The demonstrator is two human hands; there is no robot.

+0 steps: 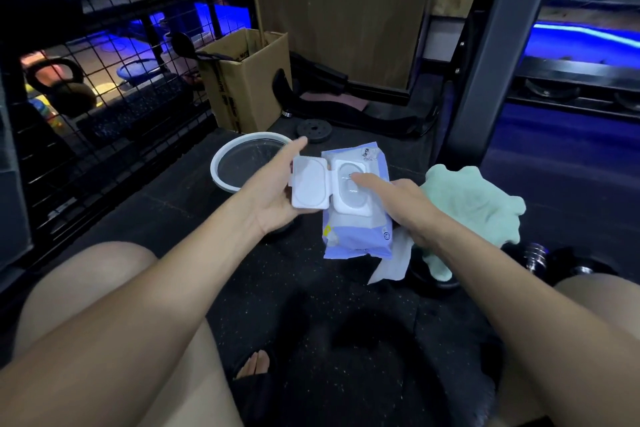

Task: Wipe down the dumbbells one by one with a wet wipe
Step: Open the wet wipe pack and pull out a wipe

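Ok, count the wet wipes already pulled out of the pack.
1. One loose wet wipe hangs below the right hand, beside the wipe pack, whose lid is flipped open. More may be hidden under the green cloth.
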